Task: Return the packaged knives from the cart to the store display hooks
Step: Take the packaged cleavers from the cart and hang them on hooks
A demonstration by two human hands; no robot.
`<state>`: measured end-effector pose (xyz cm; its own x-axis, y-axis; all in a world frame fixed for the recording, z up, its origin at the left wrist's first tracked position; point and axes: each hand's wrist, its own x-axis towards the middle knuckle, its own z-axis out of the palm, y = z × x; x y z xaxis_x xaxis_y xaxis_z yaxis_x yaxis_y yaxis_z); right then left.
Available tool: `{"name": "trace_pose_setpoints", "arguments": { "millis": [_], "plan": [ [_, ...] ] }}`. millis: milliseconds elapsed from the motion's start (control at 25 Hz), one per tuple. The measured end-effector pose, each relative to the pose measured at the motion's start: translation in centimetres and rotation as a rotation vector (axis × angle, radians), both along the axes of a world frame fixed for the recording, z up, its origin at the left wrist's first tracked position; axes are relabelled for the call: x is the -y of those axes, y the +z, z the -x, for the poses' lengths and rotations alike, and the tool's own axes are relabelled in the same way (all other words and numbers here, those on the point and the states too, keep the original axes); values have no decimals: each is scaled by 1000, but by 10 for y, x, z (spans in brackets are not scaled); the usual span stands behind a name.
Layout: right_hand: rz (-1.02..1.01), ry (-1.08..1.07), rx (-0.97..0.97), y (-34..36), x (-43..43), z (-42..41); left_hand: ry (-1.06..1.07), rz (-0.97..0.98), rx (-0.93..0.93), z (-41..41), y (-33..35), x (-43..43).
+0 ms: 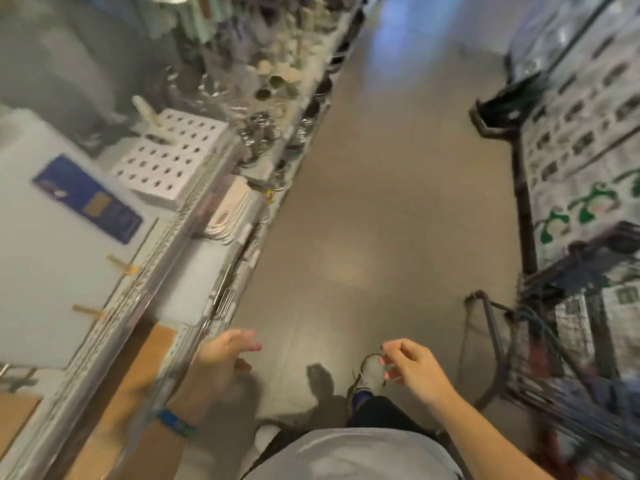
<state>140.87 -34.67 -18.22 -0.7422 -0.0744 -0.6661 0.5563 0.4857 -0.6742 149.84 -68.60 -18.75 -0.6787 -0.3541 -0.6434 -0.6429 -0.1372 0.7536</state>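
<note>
Brown aisle floor (381, 209) runs between left shelving (194, 216) and the wire cart (571, 358) at right, whose blurred load hides any packaged knives. Left hand (225, 356) and right hand (414, 372) hang empty, fingers (250, 345) released.

Counting: two hands showing, left hand (225, 355) and right hand (412, 372); one wire cart (554, 341); one shoe (370, 374) poking out; one blue wristband (175, 422); two wooden pegs (123, 265); one white holed box (173, 157).

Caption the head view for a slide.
Store aisle, hands empty: left hand by shelf edge, right hand loosely curled, wire cart at right.
</note>
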Motion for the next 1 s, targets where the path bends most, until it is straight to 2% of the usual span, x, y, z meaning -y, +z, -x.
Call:
{"name": "trace_pose_setpoints", "arguments": {
  "millis": [120, 320, 560, 760, 1000],
  "plan": [
    [30, -184, 37, -7, -50, 12, -240, 140, 7, 55, 5, -44],
    [70, -333, 28, -10, -151, 58, -373, 128, 75, 147, 9, -137],
    [79, -465, -17, -11, -260, 106, -562, 176, 60, 243, 17, -258],
    [90, -615, -16, -18, -315, 122, -777, 182, 87, 297, 21, -335],
    [130, -841, -7, -28, -341, 118, -1037, 196, 131, 369, 3, -411]
  ]
}}
